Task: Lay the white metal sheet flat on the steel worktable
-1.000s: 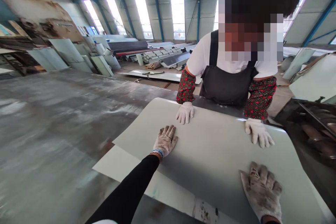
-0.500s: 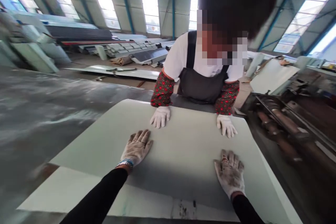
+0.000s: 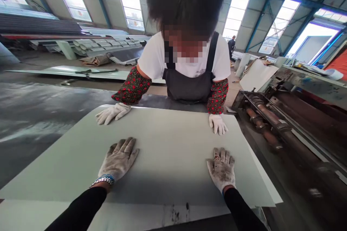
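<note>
— Since half a second back, both gloved hands have slid toward the near edge of the pale metal sheet [image 3: 168,151], and the co-worker's left-side glove has spread out wider along the far edge.

— How do the wearer's hands sit?

— Left hand [image 3: 118,160] lies palm down, fingers spread and flat, gripping nothing. Right hand [image 3: 221,169] is the same, pressed flat on the sheet, fingers loose. Both arms reach forward in black sleeves.

— And the sheet?

— It rests on a second sheet [image 3: 81,214] on the grey steel table [image 3: 35,115], between the two people.

— What's around?

— Opposite, a person in a dark apron [image 3: 188,86] leans in, white gloves [image 3: 218,124] on the far edge. A roller machine [image 3: 271,130] stands just beside the sheet on the right; stacked panels [image 3: 89,45] lie well behind.
</note>
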`<state>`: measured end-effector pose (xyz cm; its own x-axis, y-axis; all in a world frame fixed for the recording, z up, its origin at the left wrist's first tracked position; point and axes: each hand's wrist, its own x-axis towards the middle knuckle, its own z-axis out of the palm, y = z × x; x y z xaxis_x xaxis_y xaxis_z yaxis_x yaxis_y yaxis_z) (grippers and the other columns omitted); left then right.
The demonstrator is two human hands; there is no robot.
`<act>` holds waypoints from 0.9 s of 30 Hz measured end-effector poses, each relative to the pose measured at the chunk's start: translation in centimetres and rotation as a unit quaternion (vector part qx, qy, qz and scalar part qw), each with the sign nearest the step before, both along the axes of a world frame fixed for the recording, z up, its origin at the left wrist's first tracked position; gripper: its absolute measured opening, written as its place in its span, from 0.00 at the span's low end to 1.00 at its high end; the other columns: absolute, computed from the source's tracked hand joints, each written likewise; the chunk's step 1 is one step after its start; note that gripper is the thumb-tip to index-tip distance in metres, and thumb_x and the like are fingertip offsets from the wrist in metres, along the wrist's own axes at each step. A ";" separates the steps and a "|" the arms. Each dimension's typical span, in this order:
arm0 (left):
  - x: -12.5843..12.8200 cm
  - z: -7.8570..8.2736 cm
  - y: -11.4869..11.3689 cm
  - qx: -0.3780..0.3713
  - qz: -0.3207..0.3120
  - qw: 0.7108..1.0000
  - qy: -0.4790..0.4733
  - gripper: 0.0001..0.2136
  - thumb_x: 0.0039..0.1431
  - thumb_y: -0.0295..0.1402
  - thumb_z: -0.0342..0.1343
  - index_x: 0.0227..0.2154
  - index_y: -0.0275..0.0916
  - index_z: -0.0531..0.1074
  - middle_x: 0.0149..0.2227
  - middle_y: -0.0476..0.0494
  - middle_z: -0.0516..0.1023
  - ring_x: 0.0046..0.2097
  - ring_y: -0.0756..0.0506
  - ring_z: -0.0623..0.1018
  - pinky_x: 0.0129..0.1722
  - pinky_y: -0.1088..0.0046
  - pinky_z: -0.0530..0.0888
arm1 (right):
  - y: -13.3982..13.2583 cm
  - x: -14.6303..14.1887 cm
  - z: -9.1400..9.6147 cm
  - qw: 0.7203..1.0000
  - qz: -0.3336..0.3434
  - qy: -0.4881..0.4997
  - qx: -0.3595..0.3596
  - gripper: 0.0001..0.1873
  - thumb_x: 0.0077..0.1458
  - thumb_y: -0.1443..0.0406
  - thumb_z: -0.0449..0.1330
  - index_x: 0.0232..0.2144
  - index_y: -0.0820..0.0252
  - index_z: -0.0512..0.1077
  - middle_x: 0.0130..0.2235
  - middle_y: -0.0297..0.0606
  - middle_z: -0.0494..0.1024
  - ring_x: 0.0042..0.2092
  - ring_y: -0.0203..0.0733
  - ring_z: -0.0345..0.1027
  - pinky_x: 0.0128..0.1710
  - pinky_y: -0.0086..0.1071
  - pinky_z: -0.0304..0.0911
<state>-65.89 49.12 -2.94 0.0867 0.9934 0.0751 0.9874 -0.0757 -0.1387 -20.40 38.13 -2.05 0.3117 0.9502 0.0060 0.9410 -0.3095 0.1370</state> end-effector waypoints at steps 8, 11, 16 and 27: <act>-0.2 0.2 0.3 -0.041 0.010 0.999 -0.017 0.37 0.69 0.50 0.21 0.73 0.39 0.50 0.75 0.49 0.50 0.74 0.39 0.50 0.72 0.58 0.47 | 0.1 0.1 -0.5 1.000 0.007 0.015 0.021 0.36 0.69 0.46 0.48 0.73 0.53 0.54 0.73 0.52 0.52 0.72 0.68 0.43 0.70 0.61 0.38; 0.0 0.7 0.1 -0.045 0.007 0.999 -0.018 0.37 0.69 0.50 0.20 0.74 0.39 0.49 0.75 0.49 0.50 0.74 0.39 0.49 0.72 0.58 0.46 | 0.1 0.2 -0.4 0.999 0.003 0.024 0.028 0.37 0.69 0.47 0.48 0.73 0.54 0.53 0.73 0.53 0.51 0.73 0.68 0.42 0.70 0.61 0.36; 0.5 2.1 -0.5 -0.051 0.002 0.999 -0.010 0.37 0.69 0.47 0.19 0.73 0.35 0.49 0.75 0.46 0.50 0.73 0.39 0.49 0.72 0.58 0.46 | 0.0 0.4 -0.7 0.996 0.014 0.065 0.058 0.38 0.68 0.46 0.49 0.73 0.54 0.53 0.74 0.55 0.49 0.73 0.69 0.40 0.70 0.61 0.33; 2.3 5.0 -1.7 -0.049 0.027 0.998 0.007 0.39 0.66 0.46 0.14 0.73 0.34 0.49 0.75 0.44 0.49 0.73 0.38 0.51 0.70 0.58 0.48 | 1.0 0.7 -1.7 0.986 0.028 0.114 0.119 0.38 0.68 0.44 0.48 0.73 0.52 0.54 0.74 0.54 0.47 0.73 0.71 0.38 0.70 0.64 0.32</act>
